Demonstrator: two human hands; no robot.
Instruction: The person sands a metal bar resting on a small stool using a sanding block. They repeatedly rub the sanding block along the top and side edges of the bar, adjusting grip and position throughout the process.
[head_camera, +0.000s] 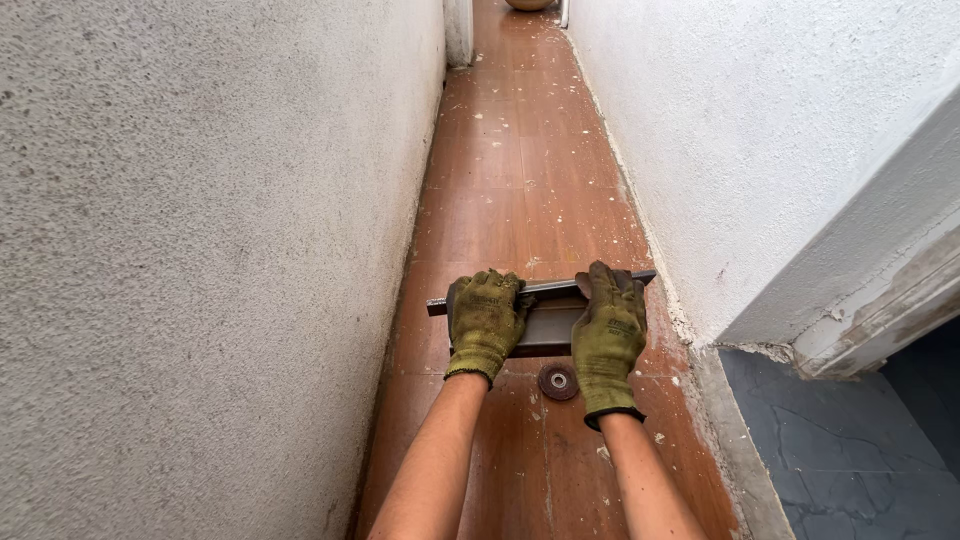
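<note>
1. A short grey metal bar (545, 300), angle-shaped in section, lies across the narrow passage, held level just above the brown floor (520, 150); both ends stick out a little past the hands.
2. The left hand (485, 322), in an olive work glove, is closed over the bar near its left end, fingers curled across the top edge; the right hand (608, 330), gloved the same way, is clamped on the bar near its right end.
3. Just below and between the hands a small round abrasive disc (558, 380) lies flat on the floor, apart from the bar and from both gloves.
4. As far as can be judged, the bar is gripped but not set against anything; no tool is on it; the disc lies unmounted.
5. Left of the hands rises a rough plastered wall (200, 250); right of them a white wall (760, 130) ends at a chipped corner, with a dark tiled floor (850, 450) beyond; white specks are scattered over the brown floor.
</note>
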